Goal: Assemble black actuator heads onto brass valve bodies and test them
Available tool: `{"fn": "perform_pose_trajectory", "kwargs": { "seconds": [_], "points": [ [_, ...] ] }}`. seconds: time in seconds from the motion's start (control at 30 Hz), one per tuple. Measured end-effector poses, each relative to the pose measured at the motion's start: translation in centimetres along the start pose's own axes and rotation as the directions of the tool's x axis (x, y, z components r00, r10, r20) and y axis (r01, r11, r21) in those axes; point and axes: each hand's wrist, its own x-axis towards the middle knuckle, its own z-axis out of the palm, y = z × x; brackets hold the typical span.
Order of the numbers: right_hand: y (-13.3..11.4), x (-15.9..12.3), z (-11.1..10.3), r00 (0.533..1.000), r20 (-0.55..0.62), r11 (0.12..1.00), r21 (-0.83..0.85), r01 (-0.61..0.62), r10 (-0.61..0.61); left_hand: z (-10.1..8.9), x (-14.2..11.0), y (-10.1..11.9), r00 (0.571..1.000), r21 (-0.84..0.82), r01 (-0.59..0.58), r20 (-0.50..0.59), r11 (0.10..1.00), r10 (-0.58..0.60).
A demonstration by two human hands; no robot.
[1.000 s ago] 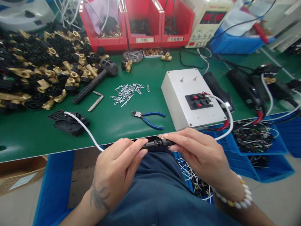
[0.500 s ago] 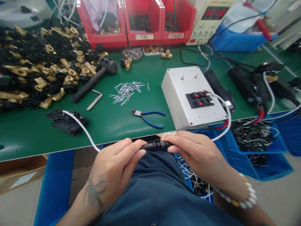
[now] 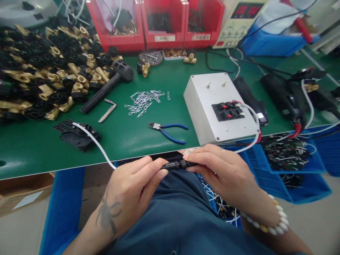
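Observation:
Between my two hands, just off the table's front edge, is a black cylindrical cable connector [image 3: 174, 165]. My left hand [image 3: 135, 184] pinches its left end with thumb and fingers. The right end is gripped by my right hand [image 3: 223, 170], which wears a bead bracelet. A white cable runs from under my left hand to a black plastic housing [image 3: 78, 136] on the table. Another white cable [image 3: 245, 148] goes from near my right hand up to the terminals on a grey metal box [image 3: 202, 106]. Blue-handled cutting pliers [image 3: 168, 131] lie just beyond my hands.
Brass-and-black valve fittings [image 3: 53, 78] are heaped at left beside a black mallet [image 3: 106, 86]. Small wire clips [image 3: 143, 101] lie mid-table. Red bins [image 3: 164, 39] and a power supply [image 3: 239, 24] stand behind. Blue crates [image 3: 300, 187] sit below the table's right side.
Both hands keep their hold on the connector, with slight finger shifts. The right hand has moved a little left. The red digits on the power supply look different.

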Motion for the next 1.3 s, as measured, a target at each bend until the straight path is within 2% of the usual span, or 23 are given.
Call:
{"fn": "perform_pose_trajectory", "kwargs": {
  "seconds": [0.1,0.17,0.23,0.3,0.37,0.4,0.43,0.47,0.5,0.53,0.57,0.63,0.67,0.73,0.83,0.93,1.0,1.07,1.13,1.2,1.3],
  "points": [
    [0.1,-0.1,0.1,1.000,-0.018,1.000,-0.013,-0.016,0.016,0.4,0.2,0.0,0.999,0.048,-0.016,-0.030,0.999,0.017],
    [0.3,-0.3,0.3,0.999,0.011,0.999,-0.017,-0.041,0.041,1.0,0.4,0.0,0.999,0.066,-0.022,-0.025,0.998,0.024],
    [0.9,-0.7,0.7,0.991,0.117,0.997,-0.031,-0.064,0.068,1.6,0.4,-0.1,0.998,0.067,-0.053,0.018,0.996,0.052],
    [1.5,-1.3,1.1,0.958,0.278,0.997,-0.055,-0.058,0.071,1.8,0.2,-0.4,0.998,0.060,-0.062,0.024,0.996,0.060],
    [2.0,-1.7,1.3,0.925,0.378,0.997,-0.073,-0.013,0.040,1.3,-0.4,-1.4,0.993,0.109,0.051,-0.115,0.993,-0.038],
    [2.1,-1.8,1.2,0.925,0.381,0.998,-0.068,0.009,0.018,0.8,-0.8,-2.1,0.959,0.148,0.166,-0.253,0.975,-0.125],
    [2.1,-1.8,0.9,0.934,0.356,0.998,-0.053,0.019,0.001,0.1,-1.4,-3.1,0.888,0.172,0.307,-0.406,0.936,-0.217],
    [2.0,-1.7,0.4,0.953,0.304,0.999,-0.029,0.014,-0.004,-0.8,-2.0,-4.1,0.789,0.173,0.448,-0.538,0.877,-0.297],
    [1.9,-1.4,-0.2,0.974,0.227,1.000,-0.008,-0.005,0.007,-1.6,-2.6,-5.3,0.670,0.140,0.569,-0.650,0.810,-0.358],
    [1.8,-1.0,-0.9,0.991,0.131,0.999,-0.002,-0.042,0.042,-2.3,-3.3,-6.6,0.595,0.098,0.668,-0.665,0.737,-0.452],
    [1.9,-0.4,-1.5,0.996,0.019,0.996,-0.016,-0.089,0.090,-2.8,-3.8,-7.9,0.549,0.072,0.749,-0.625,0.659,-0.556],
    [2.6,1.1,-2.5,0.955,-0.230,0.973,-0.086,-0.214,0.190,-3.2,-4.4,-10.1,0.500,0.109,0.846,-0.505,0.522,-0.704],
    [3.4,1.9,-2.9,0.918,-0.335,0.956,-0.122,-0.268,0.215,-3.0,-4.4,-11.0,0.497,0.134,0.857,-0.474,0.498,-0.727],
    [5.7,3.6,-3.3,0.865,-0.433,0.926,-0.148,-0.346,0.254,-2.3,-4.1,-11.9,0.527,0.148,0.843,-0.427,0.518,-0.735],
    [9.6,5.4,-3.5,0.900,-0.367,0.923,-0.209,-0.324,0.234,-1.3,-3.2,-11.4,0.586,0.042,0.784,-0.380,0.620,-0.716],
    [11.8,6.0,-3.3,0.943,-0.238,0.915,-0.276,-0.294,0.232,-0.9,-2.6,-10.1,0.629,-0.103,0.717,-0.330,0.689,-0.704],
    [12.3,6.1,-3.2,0.957,-0.179,0.913,-0.301,-0.275,0.230,-0.6,-2.3,-9.4,0.643,-0.189,0.675,-0.323,0.713,-0.694],
    [12.4,6.1,-3.2,0.962,-0.147,0.907,-0.328,-0.266,0.229,-0.1,-2.1,-8.8,0.631,-0.288,0.638,-0.336,0.714,-0.699],
    [12.2,6.3,-3.2,0.960,-0.125,0.888,-0.367,-0.278,0.249,0.4,-1.9,-8.3,0.605,-0.418,0.599,-0.324,0.684,-0.727],
    [11.9,6.5,-3.3,0.954,-0.098,0.865,-0.404,-0.297,0.282,0.9,-1.6,-7.7,0.600,-0.559,0.527,-0.289,0.640,-0.746],
    [11.4,7.0,-3.4,0.942,-0.059,0.842,-0.433,-0.322,0.330,1.1,-1.1,-6.4,0.663,-0.714,0.376,-0.239,0.591,-0.710]
  ]
}}
